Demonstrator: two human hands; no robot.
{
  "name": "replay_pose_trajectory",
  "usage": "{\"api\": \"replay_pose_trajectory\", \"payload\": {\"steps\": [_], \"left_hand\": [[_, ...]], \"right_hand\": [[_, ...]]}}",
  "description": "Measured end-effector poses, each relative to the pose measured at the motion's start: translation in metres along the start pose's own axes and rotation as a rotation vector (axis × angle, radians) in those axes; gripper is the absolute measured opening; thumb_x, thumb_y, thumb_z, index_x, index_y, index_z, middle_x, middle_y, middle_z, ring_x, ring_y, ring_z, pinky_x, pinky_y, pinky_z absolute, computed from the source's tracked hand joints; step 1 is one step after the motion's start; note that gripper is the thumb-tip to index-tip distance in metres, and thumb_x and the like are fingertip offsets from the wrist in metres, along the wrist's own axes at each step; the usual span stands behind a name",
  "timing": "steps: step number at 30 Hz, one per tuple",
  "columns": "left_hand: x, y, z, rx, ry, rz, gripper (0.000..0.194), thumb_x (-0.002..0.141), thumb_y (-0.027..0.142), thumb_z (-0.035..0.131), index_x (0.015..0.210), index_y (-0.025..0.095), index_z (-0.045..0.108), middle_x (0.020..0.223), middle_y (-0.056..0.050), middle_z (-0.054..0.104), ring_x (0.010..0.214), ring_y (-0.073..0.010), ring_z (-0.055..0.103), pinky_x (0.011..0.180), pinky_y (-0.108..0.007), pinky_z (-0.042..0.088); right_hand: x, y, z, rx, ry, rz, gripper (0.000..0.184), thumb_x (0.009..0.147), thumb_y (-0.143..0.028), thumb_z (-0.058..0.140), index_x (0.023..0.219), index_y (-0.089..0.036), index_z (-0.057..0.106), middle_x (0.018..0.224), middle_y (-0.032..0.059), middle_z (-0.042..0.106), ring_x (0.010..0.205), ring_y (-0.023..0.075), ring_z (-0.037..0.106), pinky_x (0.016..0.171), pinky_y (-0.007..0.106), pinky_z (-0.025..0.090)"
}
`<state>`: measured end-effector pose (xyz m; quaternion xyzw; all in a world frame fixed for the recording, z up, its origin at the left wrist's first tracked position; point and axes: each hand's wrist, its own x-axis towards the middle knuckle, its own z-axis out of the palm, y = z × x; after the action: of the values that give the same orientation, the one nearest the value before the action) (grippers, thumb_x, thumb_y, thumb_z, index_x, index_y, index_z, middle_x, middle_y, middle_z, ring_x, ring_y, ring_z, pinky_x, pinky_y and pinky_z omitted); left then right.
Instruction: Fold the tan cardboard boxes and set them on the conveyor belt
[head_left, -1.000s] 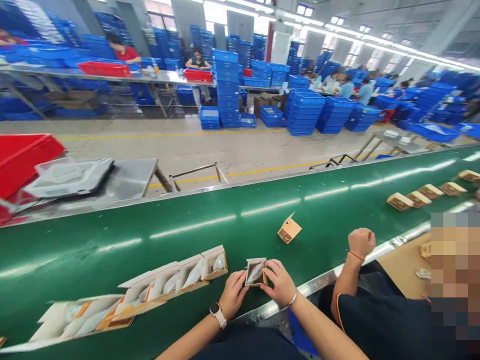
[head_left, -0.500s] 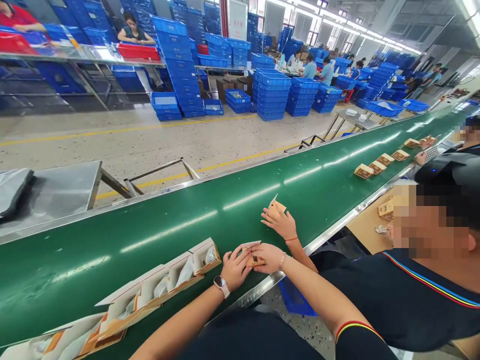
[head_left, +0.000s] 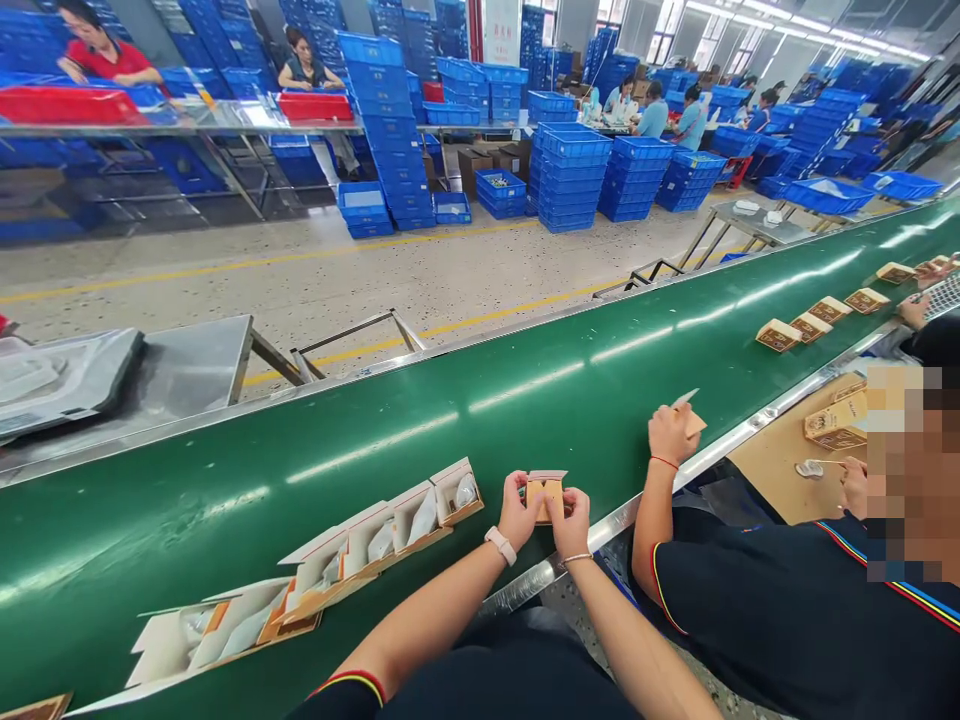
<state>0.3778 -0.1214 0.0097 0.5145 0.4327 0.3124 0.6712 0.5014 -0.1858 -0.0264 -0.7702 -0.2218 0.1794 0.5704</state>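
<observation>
Two hands grip one small box (head_left: 544, 492) between them, over a green belt (head_left: 420, 420): left hand (head_left: 517, 513) on one side, right hand (head_left: 573, 522) on the other, thumbs on its near face. The flap (head_left: 549, 475) stands out at the top, apparently unclosed. Pressing too hard with the thumbs could crease the card; forcing the flap askew could bend it. Left of the hands, open boxes (head_left: 367, 562) lie close enough for a stray forearm to nudge. Right, a co-worker's hand (head_left: 667, 437) holds another box (head_left: 695, 424); elbows might bump.
</observation>
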Motion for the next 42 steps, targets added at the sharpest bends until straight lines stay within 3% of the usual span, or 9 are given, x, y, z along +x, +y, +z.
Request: {"api": "replay_pose_trajectory", "payload": {"steps": [5,9,13,18,22,27,30,36,42], "left_hand": [[0.017,0.02,0.025,-0.068,-0.106,-0.276,0.033,0.065,0.005,0.066,0.09,0.019,0.049,0.092,-0.005,0.06,0.093,-0.0198,0.061,0.088,-0.038,0.048],[0.013,0.023,0.033,-0.085,-0.095,-0.347,0.032,0.072,0.012,0.065,0.098,0.017,0.048,0.1,-0.011,0.062,0.097,-0.0212,0.061,0.085,-0.035,0.048],[-0.023,0.015,0.004,-0.079,-0.119,-0.422,0.029,0.081,0.039,0.062,0.101,0.02,0.053,0.114,-0.01,0.06,0.109,-0.0216,0.055,0.085,-0.032,0.045],[-0.072,-0.002,-0.055,0.03,-0.194,-0.584,0.041,0.072,0.055,0.065,0.089,0.019,0.056,0.098,-0.006,0.064,0.092,-0.0193,0.06,0.069,-0.026,0.041],[-0.08,-0.004,-0.083,0.041,-0.115,-0.492,0.036,0.071,0.049,0.067,0.088,0.019,0.058,0.09,-0.004,0.064,0.083,-0.0168,0.06,0.065,-0.025,0.041],[-0.07,0.007,-0.087,0.095,-0.065,-0.142,0.024,0.069,0.037,0.07,0.081,0.019,0.06,0.075,-0.002,0.063,0.072,-0.016,0.058,0.069,-0.029,0.046],[-0.065,0.016,-0.078,0.209,-0.102,0.036,0.016,0.073,0.03,0.065,0.085,0.02,0.064,0.081,-0.005,0.066,0.075,-0.0181,0.06,0.068,-0.03,0.048],[-0.057,0.013,-0.054,0.335,-0.168,0.331,0.051,0.074,0.025,0.062,0.125,0.022,0.055,0.134,-0.014,0.053,0.126,-0.0302,0.047,0.101,-0.047,0.039],[-0.032,0.007,-0.025,0.453,-0.331,0.396,0.037,0.074,0.023,0.065,0.111,0.029,0.066,0.122,-0.011,0.063,0.133,-0.0345,0.038,0.102,-0.056,0.031]], "right_hand": [[-0.019,0.013,0.005,-0.016,0.07,0.074,0.042,0.071,-0.052,0.065,0.094,-0.018,0.055,0.079,0.0025,0.058,0.069,0.018,0.059,0.061,0.032,0.053],[-0.024,0.001,-0.002,-0.124,0.191,0.001,0.053,0.067,-0.055,0.062,0.102,-0.017,0.05,0.097,0.0112,0.056,0.089,0.0257,0.058,0.077,0.042,0.05],[-0.037,-0.013,-0.003,-0.586,0.226,-0.361,0.059,0.07,-0.053,0.061,0.112,-0.015,0.05,0.121,0.02,0.046,0.113,0.0351,0.046,0.087,0.052,0.041],[0.009,-0.02,-0.011,-0.827,0.283,-0.467,0.04,0.079,-0.042,0.053,0.106,-0.013,0.054,0.118,0.0223,0.047,0.109,0.037,0.047,0.082,0.054,0.041],[0.043,-0.029,-0.008,-0.755,0.285,-0.551,0.058,0.073,-0.049,0.061,0.117,-0.011,0.051,0.137,0.0271,0.033,0.129,0.0457,0.027,0.093,0.07,0.025],[0.049,-0.054,0.029,-0.425,-0.546,-0.76,0.038,0.069,-0.037,0.066,0.105,-0.022,0.063,0.139,0.0136,0.043,0.131,0.0329,0.036,0.103,0.057,0.031],[0.058,-0.065,0.034,-0.345,-0.798,-0.74,0.01,0.075,-0.03,0.061,0.076,-0.024,0.069,0.137,0.0081,0.048,0.131,0.0291,0.04,0.104,0.053,0.035],[0.024,-0.044,-0.026,-0.265,-0.725,-0.639,0.018,0.082,-0.033,0.055,0.083,-0.028,0.072,0.129,0.0063,0.058,0.123,0.0263,0.051,0.103,0.05,0.041],[-0.026,-0.018,-0.047,-0.168,-0.429,-0.425,0.05,0.078,-0.044,0.06,0.124,-0.024,0.059,0.124,0.0101,0.062,0.12,0.0283,0.054,0.1,0.049,0.044]]}}
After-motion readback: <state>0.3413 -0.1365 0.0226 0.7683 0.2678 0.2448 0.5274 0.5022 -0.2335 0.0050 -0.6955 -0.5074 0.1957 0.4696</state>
